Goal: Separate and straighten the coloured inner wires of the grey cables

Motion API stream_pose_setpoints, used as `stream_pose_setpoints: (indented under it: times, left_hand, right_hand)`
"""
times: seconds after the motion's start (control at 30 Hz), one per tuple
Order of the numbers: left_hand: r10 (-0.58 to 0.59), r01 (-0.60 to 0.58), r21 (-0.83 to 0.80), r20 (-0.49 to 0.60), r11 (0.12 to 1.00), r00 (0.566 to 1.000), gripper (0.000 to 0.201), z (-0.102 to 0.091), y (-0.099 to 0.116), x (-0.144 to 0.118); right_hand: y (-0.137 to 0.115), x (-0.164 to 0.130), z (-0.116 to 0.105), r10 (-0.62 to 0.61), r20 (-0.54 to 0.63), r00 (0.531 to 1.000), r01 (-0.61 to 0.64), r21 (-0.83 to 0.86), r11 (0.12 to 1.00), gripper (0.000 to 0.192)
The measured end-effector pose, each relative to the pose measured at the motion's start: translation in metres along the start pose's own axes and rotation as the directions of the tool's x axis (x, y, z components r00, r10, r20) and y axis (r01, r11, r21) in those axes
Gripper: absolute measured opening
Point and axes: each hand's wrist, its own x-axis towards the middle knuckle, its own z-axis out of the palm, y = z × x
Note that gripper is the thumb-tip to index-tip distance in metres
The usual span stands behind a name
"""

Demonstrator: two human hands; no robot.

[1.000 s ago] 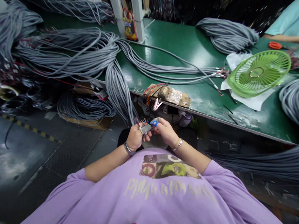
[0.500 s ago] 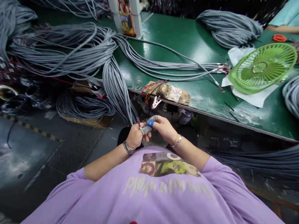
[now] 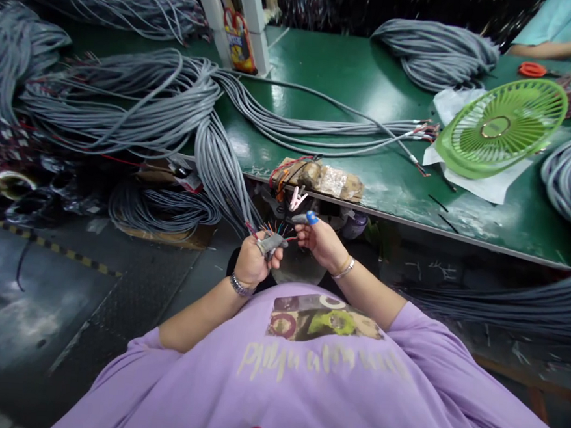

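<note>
**Worker fans out the coloured cores of a grey cable at a crowded bench**

A person in a purple shirt sits before a green workbench [image 3: 373, 83], holding the stripped end of a grey cable [image 3: 224, 183] just below the table edge. The left hand [image 3: 253, 259] is closed round the cable's end, its taped fingers pinning the sheath, while the thin coloured wires [image 3: 272, 228] splay out above the fist. The right hand [image 3: 320, 239], one fingertip capped in blue, pinches narrowly at the wire tips. The step in hand appears to be separating the cores; the next move seems to call for a fine pinch on one strand while the left grip holds firm. Heaps of grey cable bundles [image 3: 127, 98] cover the bench, beside a green fan [image 3: 501, 128]. Another person's arm [image 3: 556, 49] rests at far right.
</note>
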Motion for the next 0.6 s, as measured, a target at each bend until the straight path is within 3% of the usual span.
stream_pose_setpoints:
  times: [0.13, 0.23, 0.33, 0.47, 0.53, 0.6]
  left_hand:
    - [-0.013, 0.016, -0.046, 0.079, 0.999, 0.997, 0.030, 0.004, 0.012, 0.004]
    - [-0.030, 0.042, -0.078, 0.142, 0.996, 0.989, 0.030, 0.010, 0.020, 0.010]
    - [-0.064, 0.085, -0.109, 0.177, 0.990, 0.982, 0.033, 0.017, 0.026, 0.018]
    - [-0.115, 0.146, -0.138, 0.211, 0.980, 0.971, 0.031, 0.023, 0.029, 0.027]
    - [-0.128, 0.162, -0.146, 0.217, 0.976, 0.968, 0.029, 0.024, 0.029, 0.030]
    - [-0.135, 0.169, -0.148, 0.217, 0.974, 0.967, 0.029, 0.024, 0.028, 0.033]
  right_hand:
    - [-0.009, 0.020, -0.002, 0.064, 0.016, 0.998, -0.064, 0.016, 0.998, 0.049]
    - [-0.016, 0.033, 0.003, 0.041, 0.087, 0.995, -0.041, -0.005, 0.999, 0.053]
    - [-0.018, 0.039, 0.012, -0.114, 0.101, 0.988, 0.117, -0.030, 0.993, 0.052]
    - [-0.008, 0.042, 0.020, -0.355, -0.049, 0.934, 0.350, -0.093, 0.932, 0.053]
    - [-0.004, 0.045, 0.021, -0.343, -0.061, 0.937, 0.341, -0.036, 0.939, 0.055]
    - [-0.003, 0.049, 0.022, -0.239, -0.029, 0.971, 0.240, 0.093, 0.966, 0.054]
